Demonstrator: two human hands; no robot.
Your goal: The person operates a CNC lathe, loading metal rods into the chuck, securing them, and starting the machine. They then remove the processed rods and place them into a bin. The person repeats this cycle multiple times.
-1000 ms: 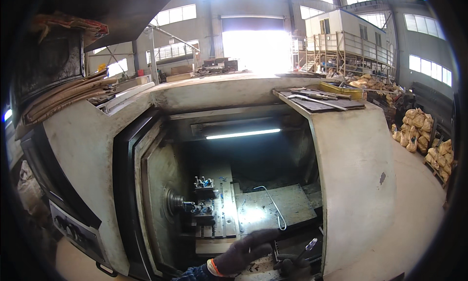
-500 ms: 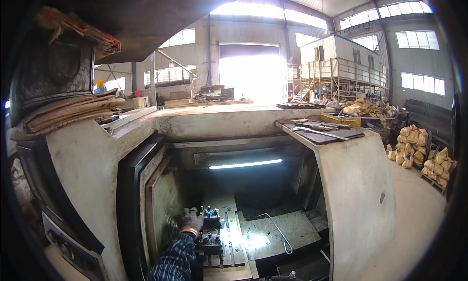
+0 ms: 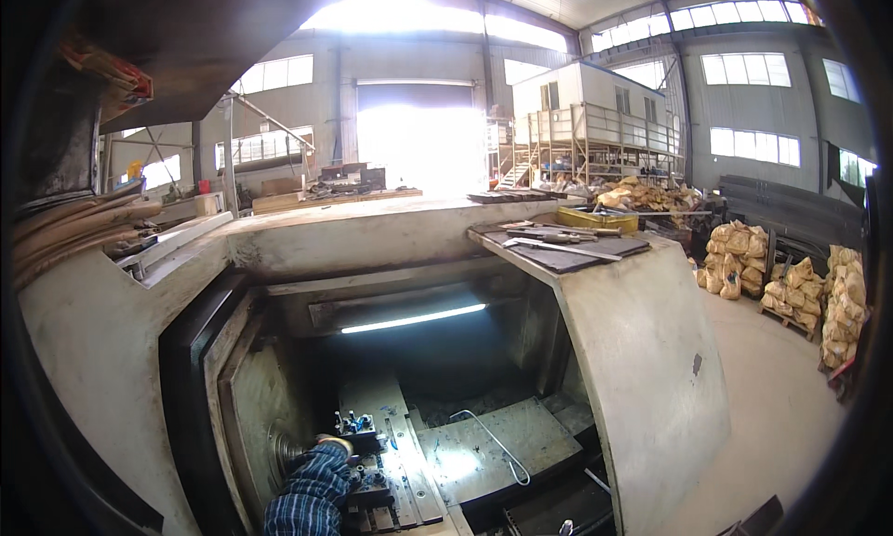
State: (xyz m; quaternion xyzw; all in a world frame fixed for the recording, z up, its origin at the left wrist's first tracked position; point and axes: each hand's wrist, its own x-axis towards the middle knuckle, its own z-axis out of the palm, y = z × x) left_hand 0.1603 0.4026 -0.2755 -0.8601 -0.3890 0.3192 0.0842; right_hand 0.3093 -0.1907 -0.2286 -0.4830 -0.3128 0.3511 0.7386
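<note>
My left arm, in a blue plaid sleeve, reaches into the open work space of a lathe-like machine. Only a sliver of my left hand and its orange-tan cuff shows. The wrist and sleeve hide the fingers, so what they hold or touch is out of sight. Close to its left is the round metal spindle on the machine's left inner wall. Just to its right stand bolted tool holders on a slotted metal slide. My right hand is outside the picture.
A bent metal rod lies on the sloped plate right of the slide. A strip light glows inside. Hand tools rest on a dark mat atop the housing, beside a yellow tray. Filled sacks stand at right.
The whole view has swung right, so the machine sits farther left. My left hand, earlier showing its grey glove beside the tool holders, is now mostly hidden and turned nearer the spindle.
</note>
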